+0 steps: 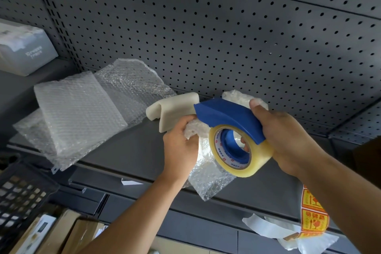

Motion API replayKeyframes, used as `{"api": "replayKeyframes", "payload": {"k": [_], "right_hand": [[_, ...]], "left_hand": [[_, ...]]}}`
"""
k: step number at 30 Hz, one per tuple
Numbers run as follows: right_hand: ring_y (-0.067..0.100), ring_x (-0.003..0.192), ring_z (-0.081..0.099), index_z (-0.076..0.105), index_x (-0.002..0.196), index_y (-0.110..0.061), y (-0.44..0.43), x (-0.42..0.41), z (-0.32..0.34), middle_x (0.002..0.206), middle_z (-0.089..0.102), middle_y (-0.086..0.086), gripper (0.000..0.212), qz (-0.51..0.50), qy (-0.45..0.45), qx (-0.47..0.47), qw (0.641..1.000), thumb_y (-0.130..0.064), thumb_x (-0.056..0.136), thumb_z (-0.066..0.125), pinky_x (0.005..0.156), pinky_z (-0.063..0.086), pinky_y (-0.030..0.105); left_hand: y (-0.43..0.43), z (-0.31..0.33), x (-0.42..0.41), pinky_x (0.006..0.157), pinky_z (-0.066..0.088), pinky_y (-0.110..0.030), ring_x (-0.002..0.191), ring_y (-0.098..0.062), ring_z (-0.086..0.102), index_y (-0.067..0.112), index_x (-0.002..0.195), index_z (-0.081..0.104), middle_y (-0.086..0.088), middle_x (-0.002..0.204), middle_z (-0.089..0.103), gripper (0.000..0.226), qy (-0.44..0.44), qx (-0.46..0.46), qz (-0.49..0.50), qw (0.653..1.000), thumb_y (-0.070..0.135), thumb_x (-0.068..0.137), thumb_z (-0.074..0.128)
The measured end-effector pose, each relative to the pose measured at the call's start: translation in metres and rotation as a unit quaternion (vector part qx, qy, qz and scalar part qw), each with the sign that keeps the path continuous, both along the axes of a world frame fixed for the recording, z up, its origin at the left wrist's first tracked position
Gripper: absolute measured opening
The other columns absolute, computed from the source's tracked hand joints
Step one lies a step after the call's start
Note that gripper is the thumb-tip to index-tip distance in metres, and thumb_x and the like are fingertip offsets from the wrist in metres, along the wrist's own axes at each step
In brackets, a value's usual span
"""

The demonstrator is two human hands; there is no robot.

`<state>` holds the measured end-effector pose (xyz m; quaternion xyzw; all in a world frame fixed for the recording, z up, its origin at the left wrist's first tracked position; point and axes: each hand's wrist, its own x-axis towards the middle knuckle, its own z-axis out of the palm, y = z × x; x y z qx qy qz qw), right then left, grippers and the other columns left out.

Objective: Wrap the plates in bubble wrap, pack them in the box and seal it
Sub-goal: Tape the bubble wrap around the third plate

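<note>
- a stack of folded clear bubble wrap sheets (80, 109) lies on the dark grey shelf (127, 150), well left of both hands.
- a white foam corner piece (175, 109) sits just beside the left grip (181, 144), which is clenched on the left edge of the bubble-wrapped bundle (206, 165), probably a plate.
- the bundle's long axis runs away from the person, and its near end overhangs the shelf edge.
- the right grip (288, 136) grasps the blue tape dispenser with its clear roll (228, 115), directly over the bundle; the tape should probably cross the bundle's short way.
</note>
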<state>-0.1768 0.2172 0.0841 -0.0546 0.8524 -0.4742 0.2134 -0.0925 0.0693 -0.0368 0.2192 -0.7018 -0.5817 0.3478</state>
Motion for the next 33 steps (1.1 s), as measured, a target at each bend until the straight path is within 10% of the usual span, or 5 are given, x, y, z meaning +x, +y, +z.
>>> {"api": "replayKeyframes", "payload": {"k": [7,24,33], "right_hand": [[0.047,0.090,0.067,0.070,0.091,-0.008,0.006,0.015,0.001,0.092,0.071,0.023,0.083,0.071,0.027,0.002,0.997,-0.085,0.065,0.054,0.088,0.053,0.061],[0.048,0.093,0.064,0.074,0.099,-0.013,0.047,0.044,0.036,0.094,0.071,0.021,0.066,0.091,0.002,-0.028,0.995,-0.074,0.076,0.061,0.088,0.052,0.061],[0.007,0.081,0.073,0.067,0.108,-0.048,0.070,0.067,0.034,0.092,0.076,-0.015,0.040,0.078,0.075,-0.086,0.990,-0.065,0.073,0.059,0.075,0.055,0.032]], "left_hand": [[-0.003,0.007,-0.005,0.073,0.049,-0.012,0.082,0.000,0.066,0.023,0.100,0.071,0.006,0.089,0.073,0.052,0.022,0.033,0.000,0.999,-0.022,0.081,0.053],[-0.051,0.025,-0.014,0.078,0.050,-0.018,0.090,-0.002,0.065,0.029,0.099,0.067,0.011,0.095,0.070,0.056,0.040,0.050,0.062,0.996,-0.020,0.081,0.048],[-0.057,0.052,-0.022,0.079,0.056,-0.036,0.089,-0.014,0.065,0.026,0.094,0.070,0.009,0.092,0.070,0.055,0.083,0.139,0.069,0.985,-0.018,0.076,0.042]]}}
